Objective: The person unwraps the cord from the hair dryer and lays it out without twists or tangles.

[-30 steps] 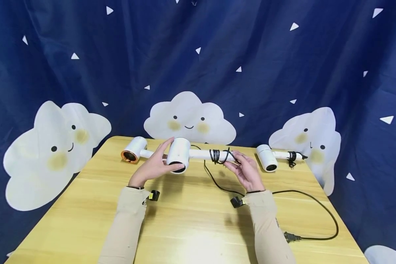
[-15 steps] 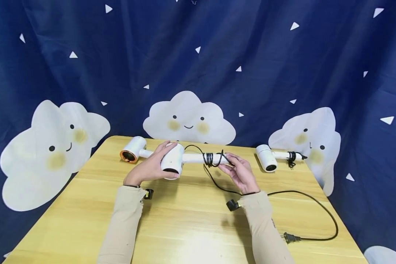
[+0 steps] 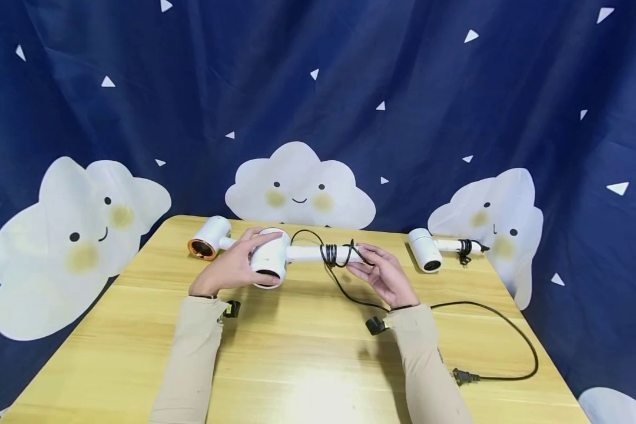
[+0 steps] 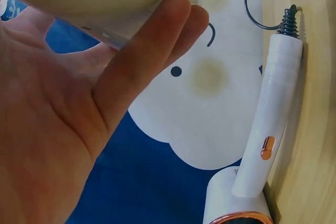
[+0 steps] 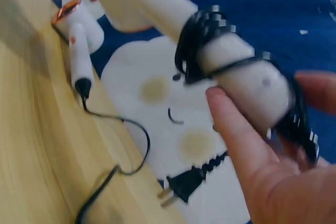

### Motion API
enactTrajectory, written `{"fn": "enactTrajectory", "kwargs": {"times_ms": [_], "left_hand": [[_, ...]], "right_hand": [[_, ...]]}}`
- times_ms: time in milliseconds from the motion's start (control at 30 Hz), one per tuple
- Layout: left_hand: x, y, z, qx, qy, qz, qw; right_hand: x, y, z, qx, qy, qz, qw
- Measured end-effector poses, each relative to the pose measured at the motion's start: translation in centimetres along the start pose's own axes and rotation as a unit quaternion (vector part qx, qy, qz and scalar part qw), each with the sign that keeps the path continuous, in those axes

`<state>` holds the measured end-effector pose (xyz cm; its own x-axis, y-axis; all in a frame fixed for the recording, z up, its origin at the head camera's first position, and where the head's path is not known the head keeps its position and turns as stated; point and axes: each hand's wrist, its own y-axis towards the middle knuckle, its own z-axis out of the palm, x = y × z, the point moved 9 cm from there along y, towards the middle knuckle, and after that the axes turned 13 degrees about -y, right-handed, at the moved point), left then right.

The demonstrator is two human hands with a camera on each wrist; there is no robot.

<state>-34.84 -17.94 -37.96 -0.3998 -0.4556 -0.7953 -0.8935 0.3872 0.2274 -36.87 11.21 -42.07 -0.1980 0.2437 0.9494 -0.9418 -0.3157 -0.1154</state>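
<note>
A white hair dryer (image 3: pixel 271 254) is held level above the table between both hands. My left hand (image 3: pixel 229 268) grips its barrel, thumb near the dark outlet and fingers over the top. At the other end, my right hand (image 3: pixel 386 277) holds the tip of the handle between thumb and fingers. Black cord (image 3: pixel 328 254) is wound several times round that handle. In the right wrist view a two-pin plug (image 5: pixel 186 183) hangs beneath the handle. Behind my left hand lies a second white hair dryer (image 3: pixel 212 231) with a copper-coloured rim, its handle partly hidden.
A third white hair dryer (image 3: pixel 425 250), cord wrapped round its handle, lies at the table's back right. A loose black cord (image 3: pixel 487 304) runs across the wooden table (image 3: pixel 275 365) to a plug (image 3: pixel 463 377) at the right. A blue cloud-patterned curtain (image 3: pixel 275 70) hangs behind.
Both hands have shifted left with the held hair dryer, and its barrel sits a little lower in view. The head view has turned slightly. The other two dryers stay put.
</note>
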Motion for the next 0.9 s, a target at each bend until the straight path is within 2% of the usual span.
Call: {"fn": "enactTrajectory", "kwargs": {"times_ms": [100, 167, 233, 367, 467, 533, 667, 767, 900], "left_hand": [[0.1, -0.2, -0.4, 0.001, -0.011, -0.006, 0.9999], [0.1, -0.4, -0.5, 0.003, -0.013, -0.011, 0.9999], [-0.1, -0.5, -0.7, 0.005, -0.014, -0.014, 0.9998], [-0.6, -0.9, -1.0, 0.005, -0.017, -0.016, 0.9997], [-1.0, -1.0, -1.2, 0.006, -0.018, -0.013, 0.9997], [-1.4, -1.0, -1.2, 0.008, -0.017, -0.010, 0.9998], [-1.9, -0.9, -1.0, 0.014, -0.018, 0.000, 0.9997], [-1.9, -0.8, -0.7, 0.019, -0.027, 0.004, 0.9995], [-1.9, -0.8, -0.4, 0.022, -0.033, 0.005, 0.9992]], "right_hand": [[-0.1, 0.1, -0.2, 0.031, -0.017, 0.007, 0.999], [-0.3, 0.2, -0.8, 0.032, -0.025, 0.010, 0.999], [-0.6, 0.4, -1.8, 0.018, -0.027, 0.015, 0.999], [-1.6, 0.6, -4.0, -0.040, -0.016, 0.033, 0.999], [-2.5, 0.8, -5.0, -0.057, -0.013, 0.048, 0.997], [-3.0, 1.0, -5.1, -0.049, -0.022, 0.056, 0.997], [-4.1, 1.2, -4.7, -0.003, -0.039, 0.067, 0.997], [-4.6, 1.1, -3.9, 0.059, -0.032, 0.061, 0.996], [-5.0, 0.7, -3.0, 0.152, -0.008, 0.059, 0.987]]}}
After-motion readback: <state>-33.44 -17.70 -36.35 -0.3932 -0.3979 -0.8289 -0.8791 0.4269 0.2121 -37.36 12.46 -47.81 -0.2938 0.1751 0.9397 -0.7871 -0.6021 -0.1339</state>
